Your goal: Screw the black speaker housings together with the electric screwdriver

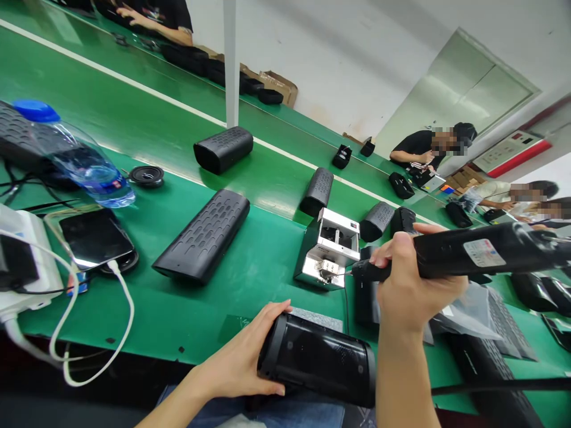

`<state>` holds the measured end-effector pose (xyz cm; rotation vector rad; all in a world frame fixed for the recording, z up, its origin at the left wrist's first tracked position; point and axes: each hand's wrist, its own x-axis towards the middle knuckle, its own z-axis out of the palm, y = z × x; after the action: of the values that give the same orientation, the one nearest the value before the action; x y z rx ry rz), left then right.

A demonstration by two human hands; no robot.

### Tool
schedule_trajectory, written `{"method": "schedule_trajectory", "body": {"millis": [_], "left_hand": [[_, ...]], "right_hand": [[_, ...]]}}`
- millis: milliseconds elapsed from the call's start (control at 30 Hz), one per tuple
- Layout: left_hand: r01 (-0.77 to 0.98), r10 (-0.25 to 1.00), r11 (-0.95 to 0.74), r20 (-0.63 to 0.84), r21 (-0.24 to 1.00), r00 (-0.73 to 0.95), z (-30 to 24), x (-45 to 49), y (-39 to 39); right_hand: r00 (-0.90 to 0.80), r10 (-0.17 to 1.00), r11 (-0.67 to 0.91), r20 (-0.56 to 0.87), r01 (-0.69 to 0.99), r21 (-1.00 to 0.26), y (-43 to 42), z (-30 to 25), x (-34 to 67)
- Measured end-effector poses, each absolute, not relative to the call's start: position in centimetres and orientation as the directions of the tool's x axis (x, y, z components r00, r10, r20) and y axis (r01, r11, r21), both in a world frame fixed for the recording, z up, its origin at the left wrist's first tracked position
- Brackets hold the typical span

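Observation:
My left hand point(243, 351) is wrapped round one end of a glossy black speaker housing point(319, 359), which lies tilted at the table's front edge above my lap. In my right hand point(408, 285) is a black electric screwdriver point(446, 252), held level with its bit pointing left. The bit's tip reaches the front of a silver screw feeder point(330, 246). Whether a screw sits on the tip is too small to tell. Left of the feeder lies a black housing with an oval-hole pattern point(203, 238).
A water bottle point(84, 157), a round speaker driver point(146, 176), a phone point(96, 238) and a white power strip point(27, 267) with cables stand at left. More black housings point(223, 148) rest along the green conveyor point(272, 160). Co-workers point(428, 148) sit across it.

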<state>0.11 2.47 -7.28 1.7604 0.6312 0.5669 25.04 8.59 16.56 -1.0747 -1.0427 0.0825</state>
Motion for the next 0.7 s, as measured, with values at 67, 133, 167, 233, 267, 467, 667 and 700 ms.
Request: {"method": "schedule_trajectory", "body": {"millis": [67,133,167,233,267,467,667,700], "left_hand": [[0.141,0.670,-0.222,0.046,0.965,0.741,-7.3,0.1,2.4],[0.153,0.670,-0.218,0.034,0.964,0.741,-7.3,0.1,2.4],[0.156,0.671,-0.219,0.032,0.963,0.740,-7.4,0.1,2.5],[0.159,0.672,-0.226,0.035,0.961,0.740,-7.4,0.1,2.5],[0.157,0.672,-0.230,0.039,0.960,0.740,-7.3,0.1,2.5],[0.127,0.667,-0.250,0.076,0.960,0.741,-6.9,0.1,2.6],[0.076,0.668,-0.284,0.140,0.956,0.731,-6.8,0.3,3.0],[0.059,0.668,-0.302,0.167,0.952,0.726,-6.8,0.5,2.8]], "right_hand": [[0.564,0.506,0.519,0.653,0.407,-0.752,8.8,16.7,25.0],[0.573,0.503,0.509,0.646,0.408,-0.758,8.8,16.8,24.9],[0.576,0.503,0.505,0.644,0.408,-0.760,8.8,16.8,24.8],[0.578,0.499,0.507,0.646,0.410,-0.758,8.9,16.7,24.9],[0.575,0.496,0.512,0.651,0.412,-0.754,8.9,16.7,25.1],[0.035,0.764,0.639,0.644,0.101,-0.763,9.9,17.2,27.3],[0.350,0.671,0.611,0.654,0.239,-0.754,10.7,17.5,26.9],[0.451,0.622,0.582,0.640,0.280,-0.763,10.8,17.3,26.1]]}}
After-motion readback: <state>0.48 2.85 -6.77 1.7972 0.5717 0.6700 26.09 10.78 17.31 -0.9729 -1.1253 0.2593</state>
